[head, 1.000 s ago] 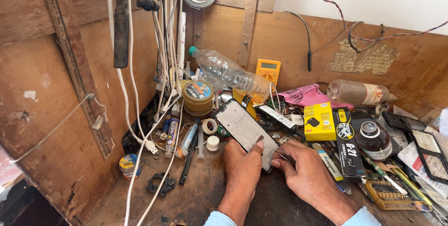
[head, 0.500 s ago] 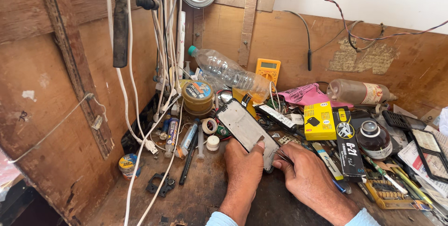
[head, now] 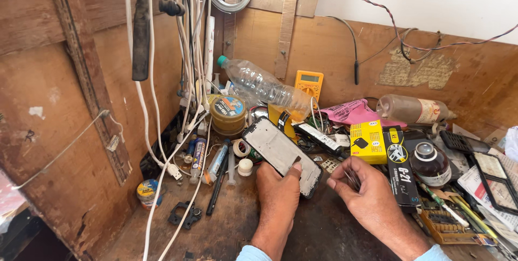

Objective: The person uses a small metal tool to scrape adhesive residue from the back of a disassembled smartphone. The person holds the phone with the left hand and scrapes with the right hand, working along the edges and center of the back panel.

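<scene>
The left hand [head: 278, 193] grips the near end of a phone frame [head: 281, 155], thumb pressed on its pale inner face, so the frame slants up and away over the table [head: 226, 228]. Just right of the frame, the right hand [head: 367, 196] is closed around thin tweezers [head: 352, 177], tips pointing toward the frame's near corner. Behind the frame lie a clear bottle [head: 264, 86] and a yellow meter [head: 308, 83]; right of it sits a yellow box [head: 368, 141]; left of it a tape roll [head: 229, 114] and hanging white cables [head: 178, 131].

The frame is held by one end only, so pressure from the tweezers could likely flex it or twist it out of the grip. A slipping tip might scratch the inner face. Any small part dropped would probably vanish in the clutter around the frame.
</scene>
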`<state>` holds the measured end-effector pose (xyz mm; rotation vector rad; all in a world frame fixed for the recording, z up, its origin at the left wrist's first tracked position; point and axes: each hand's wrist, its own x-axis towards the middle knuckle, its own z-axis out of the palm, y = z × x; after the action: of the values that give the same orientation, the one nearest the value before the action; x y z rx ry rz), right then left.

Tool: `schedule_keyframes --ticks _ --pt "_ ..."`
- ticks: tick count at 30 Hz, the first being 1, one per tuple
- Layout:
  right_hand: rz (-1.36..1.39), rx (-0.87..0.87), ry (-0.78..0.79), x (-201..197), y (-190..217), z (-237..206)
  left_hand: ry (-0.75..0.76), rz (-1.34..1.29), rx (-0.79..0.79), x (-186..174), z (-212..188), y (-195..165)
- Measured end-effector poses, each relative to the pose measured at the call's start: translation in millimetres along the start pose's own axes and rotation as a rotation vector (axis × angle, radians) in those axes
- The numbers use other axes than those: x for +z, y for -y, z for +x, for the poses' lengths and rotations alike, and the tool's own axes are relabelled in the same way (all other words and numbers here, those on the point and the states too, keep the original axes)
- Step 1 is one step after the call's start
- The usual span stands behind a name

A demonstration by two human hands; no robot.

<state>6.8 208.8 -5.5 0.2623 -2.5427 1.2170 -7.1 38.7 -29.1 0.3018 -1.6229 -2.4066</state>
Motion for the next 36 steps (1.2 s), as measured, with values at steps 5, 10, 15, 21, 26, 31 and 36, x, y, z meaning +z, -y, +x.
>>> schedule_keyframes --ticks 5,10,15,21,26,31,36 --pt "-0.021 0.041 0.052 5.1 7.3 -4.4 -0.017 0.023 0.011 -0.4 0.7 -0.1" --pt "-0.158 0.017 0.112 6.1 19.3 -6.2 -0.003 0.061 -0.01 -0.8 0.2 -1.7" --pt "-0.131 -0.115 0.128 7.5 24.2 -6.1 -0.001 0.063 0.0 -0.1 -0.8 -2.8" --pt "-0.123 -0.072 0.19 9.7 28.3 -3.7 0.0 0.106 -0.005 -0.9 0.0 -0.8" --pt "-0.201 -0.156 0.201 12.0 31.6 -2.3 -0.011 0.137 0.026 0.1 1.9 3.0" --pt "-0.245 -0.141 0.197 17.0 25.1 -5.0 -0.009 0.101 0.044 0.1 2.6 3.5" --pt "-0.022 -0.011 0.035 10.2 15.4 -5.0 -0.033 0.026 0.005 -1.1 2.1 2.5"
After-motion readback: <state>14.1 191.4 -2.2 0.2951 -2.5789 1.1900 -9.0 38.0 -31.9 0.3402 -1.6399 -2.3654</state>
